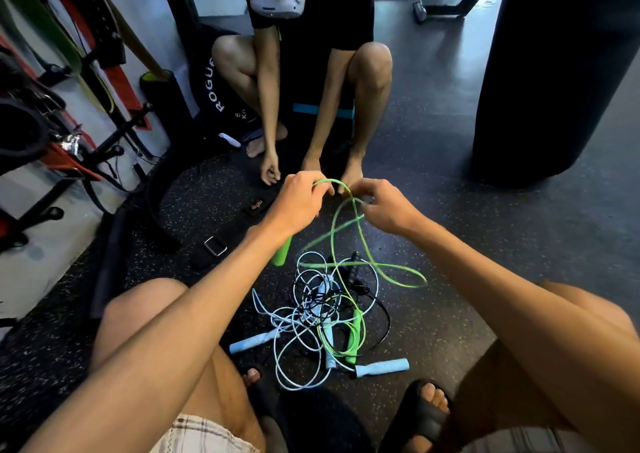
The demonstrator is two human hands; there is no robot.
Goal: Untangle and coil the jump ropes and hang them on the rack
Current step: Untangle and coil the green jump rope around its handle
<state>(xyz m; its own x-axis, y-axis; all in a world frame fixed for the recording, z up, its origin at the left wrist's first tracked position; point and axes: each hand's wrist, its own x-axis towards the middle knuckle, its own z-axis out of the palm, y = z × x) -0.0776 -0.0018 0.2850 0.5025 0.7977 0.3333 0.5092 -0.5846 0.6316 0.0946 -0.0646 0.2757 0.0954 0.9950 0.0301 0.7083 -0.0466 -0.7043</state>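
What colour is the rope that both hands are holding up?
The thin plastic rope is bright green; the head view shows it.

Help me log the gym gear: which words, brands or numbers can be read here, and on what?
"ROGU": white letters on the black weight plate, the rest hidden behind a leg.
"5" beside "K": same plate, cut off.
Small tag on the black strap on the floor: too blurred to read.

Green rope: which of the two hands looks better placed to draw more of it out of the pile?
Probably the right hand: it pinches the green rope where strands run down to the tangle. The left hand grips the loop above one green handle.
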